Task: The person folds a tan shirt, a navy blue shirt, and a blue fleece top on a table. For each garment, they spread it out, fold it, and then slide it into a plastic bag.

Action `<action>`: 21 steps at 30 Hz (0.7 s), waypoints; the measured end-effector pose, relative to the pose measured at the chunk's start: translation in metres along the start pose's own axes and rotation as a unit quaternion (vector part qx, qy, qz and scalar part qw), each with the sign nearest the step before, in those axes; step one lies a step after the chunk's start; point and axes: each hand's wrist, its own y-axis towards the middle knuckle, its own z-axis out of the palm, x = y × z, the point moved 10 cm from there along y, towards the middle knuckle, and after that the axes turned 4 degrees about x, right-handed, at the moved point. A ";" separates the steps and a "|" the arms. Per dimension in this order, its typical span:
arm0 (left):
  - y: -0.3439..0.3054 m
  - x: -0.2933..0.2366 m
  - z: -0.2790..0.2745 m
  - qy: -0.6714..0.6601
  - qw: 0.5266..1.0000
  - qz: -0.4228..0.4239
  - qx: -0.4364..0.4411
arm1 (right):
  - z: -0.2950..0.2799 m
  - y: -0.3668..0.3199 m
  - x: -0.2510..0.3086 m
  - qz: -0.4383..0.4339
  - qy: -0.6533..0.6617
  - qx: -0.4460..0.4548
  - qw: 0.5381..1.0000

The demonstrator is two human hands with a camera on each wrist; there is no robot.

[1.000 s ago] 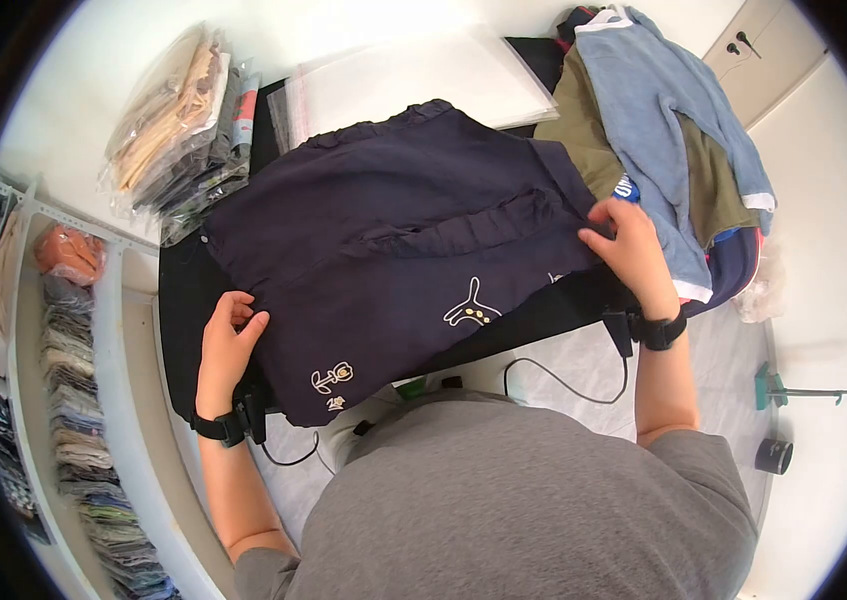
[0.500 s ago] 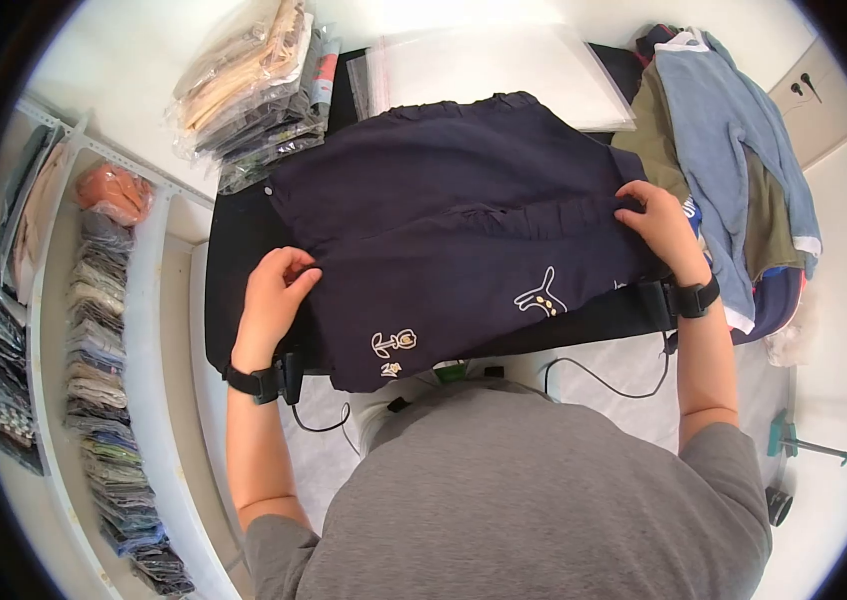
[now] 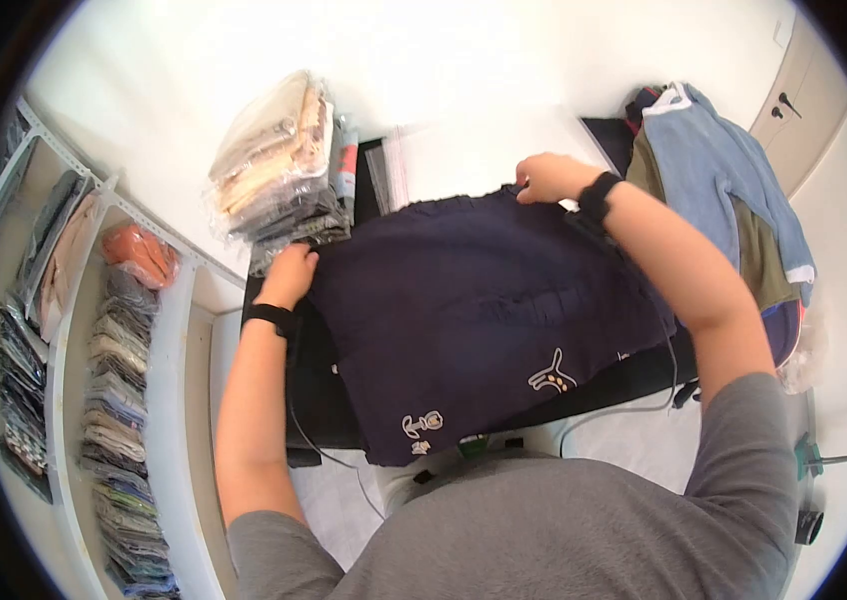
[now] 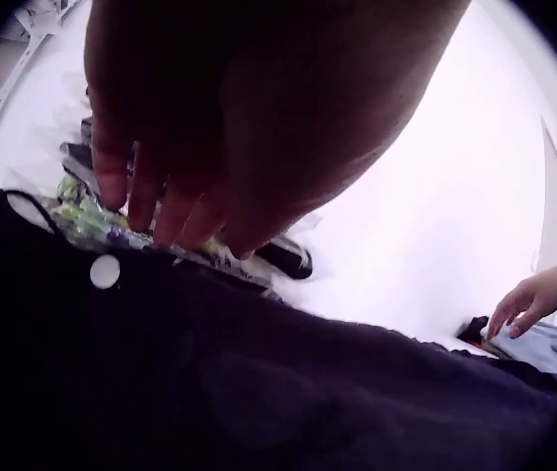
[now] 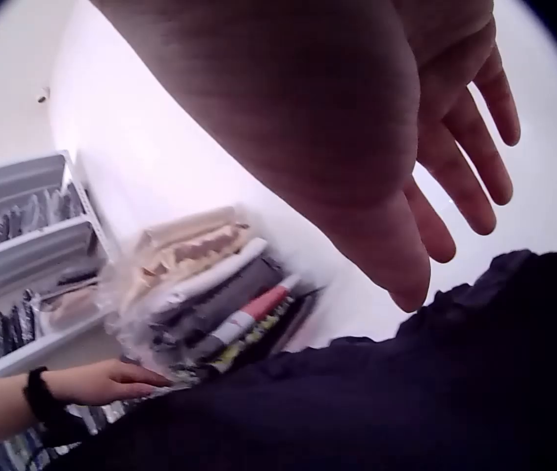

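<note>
A navy garment [image 3: 474, 300] lies spread out, with a gathered far edge and pale stitched figures along its near side. At the garment's far-left corner is my left hand [image 3: 289, 275], its fingers [image 4: 151, 196] extended downward close to a white button [image 4: 105, 272]. My right hand [image 3: 552, 180] reaches over the gathered far edge. In the right wrist view its fingers [image 5: 465, 162] are spread and loosely bent, with the thumb apart from them just over the cloth.
Bagged folded clothes [image 3: 279, 165] are stacked at the back left. Clear plastic sheets [image 3: 474, 150] lie behind the garment on the black table [image 3: 329, 425]. Blue and olive clothes [image 3: 699, 170] are heaped at right. A shelf [image 3: 169, 330] of bagged clothes stands left, and a cable [image 3: 634, 407] hangs in front.
My right hand has gone from the garment's right side to its far edge. My left hand has moved up the left side to the far corner. The gathered fold in the middle looks flatter.
</note>
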 end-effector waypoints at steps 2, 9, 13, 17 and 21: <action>0.004 -0.001 0.010 0.052 0.998 -0.043 0.020 | 0.016 0.028 -0.003 0.029 -0.004 0.008 1.000; 0.007 0.004 0.027 0.039 0.998 -0.051 0.015 | 0.048 0.055 -0.021 0.056 0.087 0.049 0.993; 0.003 -0.014 0.017 0.023 0.999 -0.010 0.023 | 0.029 0.038 -0.014 -0.025 0.086 0.011 0.996; -0.023 -0.054 -0.048 -0.070 0.990 0.081 -0.087 | -0.013 -0.004 -0.020 -0.108 0.100 -0.108 0.983; -0.076 -0.097 -0.102 -0.142 0.976 0.114 -0.117 | -0.047 -0.094 -0.003 -0.204 0.111 -0.196 0.953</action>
